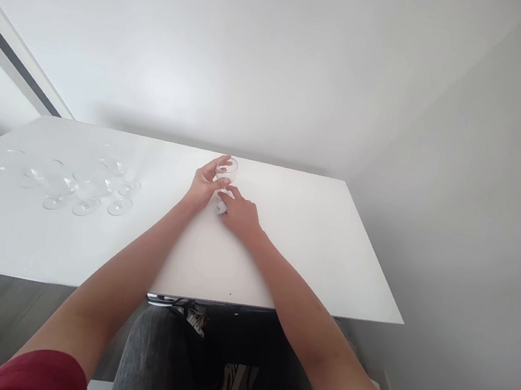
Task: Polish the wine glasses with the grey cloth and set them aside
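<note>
At left on the counter, clear glasses. In the left hand, fingers half-curled around another glass; in the right hand, pinched on a white piece, perhaps cloth — apparently mid-handling, calling for steady holding.

right: open tabletop | left: clustered stemmed glasses block | rear: wall blocks

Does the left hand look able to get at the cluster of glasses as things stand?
Probably not: the left hand is around another glass. Otherwise, nothing visible blocks the way to the cluster of glasses.
</note>
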The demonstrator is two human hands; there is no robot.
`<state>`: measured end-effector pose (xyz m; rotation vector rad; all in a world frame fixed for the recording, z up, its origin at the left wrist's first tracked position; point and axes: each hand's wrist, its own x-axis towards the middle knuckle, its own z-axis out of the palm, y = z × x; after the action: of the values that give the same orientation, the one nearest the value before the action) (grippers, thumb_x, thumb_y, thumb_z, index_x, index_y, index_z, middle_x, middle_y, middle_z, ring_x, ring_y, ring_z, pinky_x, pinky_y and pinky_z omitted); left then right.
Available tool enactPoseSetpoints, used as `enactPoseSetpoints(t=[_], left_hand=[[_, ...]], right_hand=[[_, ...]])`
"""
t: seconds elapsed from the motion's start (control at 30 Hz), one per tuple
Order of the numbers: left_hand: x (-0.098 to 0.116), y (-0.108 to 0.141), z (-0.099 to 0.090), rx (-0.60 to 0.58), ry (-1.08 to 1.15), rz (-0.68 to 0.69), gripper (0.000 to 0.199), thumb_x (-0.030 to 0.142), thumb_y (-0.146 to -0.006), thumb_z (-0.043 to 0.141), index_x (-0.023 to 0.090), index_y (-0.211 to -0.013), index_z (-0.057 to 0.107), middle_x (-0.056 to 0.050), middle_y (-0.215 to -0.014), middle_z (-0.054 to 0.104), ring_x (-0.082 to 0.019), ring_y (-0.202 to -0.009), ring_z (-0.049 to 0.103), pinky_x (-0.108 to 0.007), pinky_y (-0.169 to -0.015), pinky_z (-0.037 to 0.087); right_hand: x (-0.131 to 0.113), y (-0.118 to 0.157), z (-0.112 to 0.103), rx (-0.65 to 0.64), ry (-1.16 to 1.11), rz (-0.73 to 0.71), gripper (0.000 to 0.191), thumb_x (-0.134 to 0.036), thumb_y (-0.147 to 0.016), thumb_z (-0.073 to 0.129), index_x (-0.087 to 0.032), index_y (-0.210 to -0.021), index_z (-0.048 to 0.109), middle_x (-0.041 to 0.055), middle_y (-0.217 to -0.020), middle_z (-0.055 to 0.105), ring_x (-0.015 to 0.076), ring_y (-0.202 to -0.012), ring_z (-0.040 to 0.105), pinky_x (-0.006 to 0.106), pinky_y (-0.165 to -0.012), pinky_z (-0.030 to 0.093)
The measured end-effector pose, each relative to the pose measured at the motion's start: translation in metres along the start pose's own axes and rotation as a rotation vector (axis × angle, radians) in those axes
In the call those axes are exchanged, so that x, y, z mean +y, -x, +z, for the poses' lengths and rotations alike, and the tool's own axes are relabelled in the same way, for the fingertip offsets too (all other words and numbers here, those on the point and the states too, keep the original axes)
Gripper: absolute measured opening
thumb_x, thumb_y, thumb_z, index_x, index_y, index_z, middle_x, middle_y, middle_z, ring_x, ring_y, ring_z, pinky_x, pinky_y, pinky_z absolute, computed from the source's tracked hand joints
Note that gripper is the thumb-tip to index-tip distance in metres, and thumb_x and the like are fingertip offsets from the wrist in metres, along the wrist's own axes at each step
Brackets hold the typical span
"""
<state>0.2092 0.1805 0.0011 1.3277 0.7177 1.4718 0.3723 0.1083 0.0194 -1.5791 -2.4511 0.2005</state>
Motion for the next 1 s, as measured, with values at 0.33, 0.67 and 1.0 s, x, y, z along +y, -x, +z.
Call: enactPoseSetpoints(t=[0.33,0.67,1.0], left_hand=[[0.008,0.006,0.006,-0.151,-0.142,-0.029,0.097,0.05,-0.082,0.087,0.036,-0.166,0.04,-0.014,-0.167,0.048,-0.034,-0.14,0.056,-0.046,-0.105,0.056],[0.017,0.011,0.013,-0.143,-0.289,-0.109,0.056,0.058,-0.091,0.074,0.029,-0.138,0.065,-0.01,-0.153,0.06,-0.026,-0.117,0.064,-0.038,-0.099,0.051],[0.02,0.014,0.014,-0.231,-0.272,-0.217,0.069,0.068,-0.096,0.06,0.021,-0.057,0.028,0.003,-0.058,0.023,-0.012,-0.055,0.016,-0.033,-0.059,0.017]], right_hand=[[-0.021,0.032,-0.012,-0.121,0.15,0.189,0.069,-0.032,-0.098,0.044,-0.025,-0.166,0.039,0.0104,-0.18,0.027,0.0281,-0.105,0.077,0.043,-0.085,0.061],[0.034,0.095,-0.046,-0.271,0.231,0.407,0.082,-0.051,-0.102,0.042,-0.015,-0.174,0.025,0.0165,-0.181,0.014,0.0385,-0.122,0.072,0.049,-0.1,0.057],[0.06,0.112,-0.037,-0.099,0.264,0.443,0.073,-0.048,-0.102,0.041,-0.024,-0.171,0.035,0.0101,-0.18,0.026,0.0324,-0.112,0.075,0.046,-0.096,0.058]])
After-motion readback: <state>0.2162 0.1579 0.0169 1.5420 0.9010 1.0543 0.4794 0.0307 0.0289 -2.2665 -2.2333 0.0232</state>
